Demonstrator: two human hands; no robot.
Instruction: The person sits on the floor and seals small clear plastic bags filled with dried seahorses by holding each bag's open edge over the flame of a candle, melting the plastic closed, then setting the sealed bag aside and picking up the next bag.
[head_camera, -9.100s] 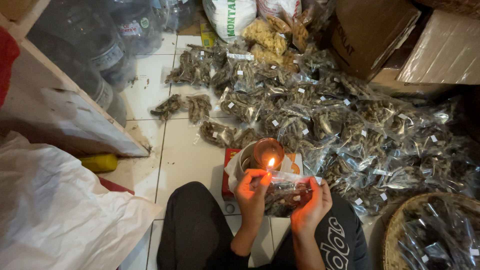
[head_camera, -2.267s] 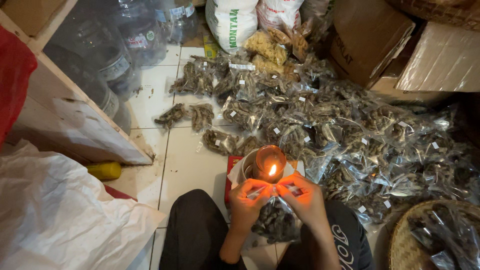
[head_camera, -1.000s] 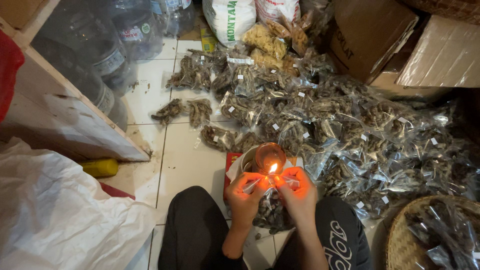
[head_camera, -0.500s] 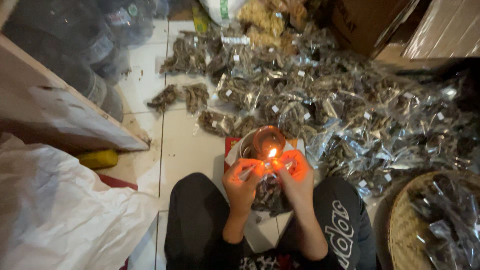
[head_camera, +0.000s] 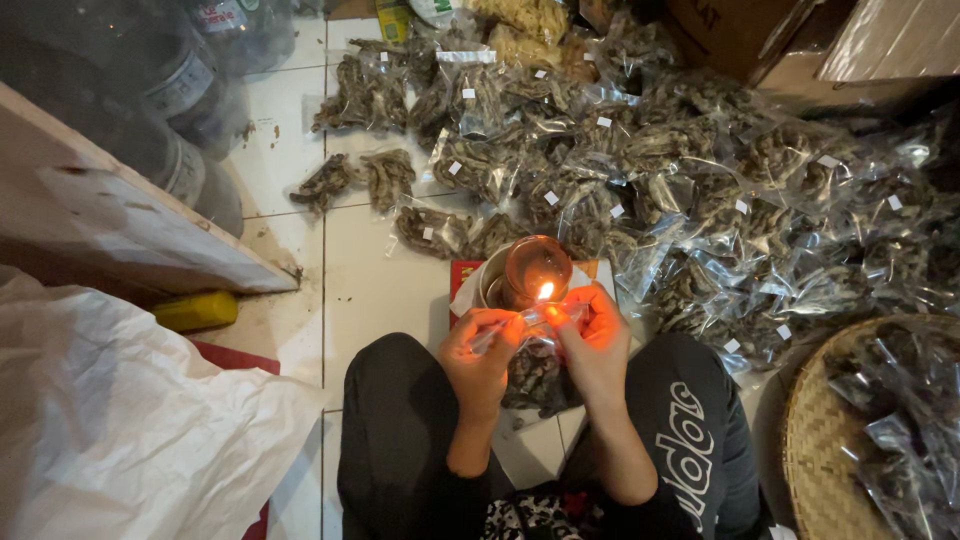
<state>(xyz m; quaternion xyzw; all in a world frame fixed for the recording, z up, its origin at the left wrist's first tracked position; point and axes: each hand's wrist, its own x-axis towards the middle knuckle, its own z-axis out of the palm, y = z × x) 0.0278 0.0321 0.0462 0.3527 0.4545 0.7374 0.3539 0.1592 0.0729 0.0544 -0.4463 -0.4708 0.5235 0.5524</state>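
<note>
Clear plastic packet of dark dried pieces (head_camera: 535, 370): top edge, as half a second before, pinched taut by left hand (head_camera: 480, 350) and right hand (head_camera: 597, 335) at small candle flame (head_camera: 545, 291).

Clear white-labelled packets (head_camera: 640, 170) heaped on floor; brown cartons (head_camera: 800, 45) beyond

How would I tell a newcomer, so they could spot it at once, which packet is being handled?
Start at the small flame in the glass cup before the seated person's knees. The clear packet hangs between the left hand and right hand, its top edge at the flame; all others lie on the floor.
</note>
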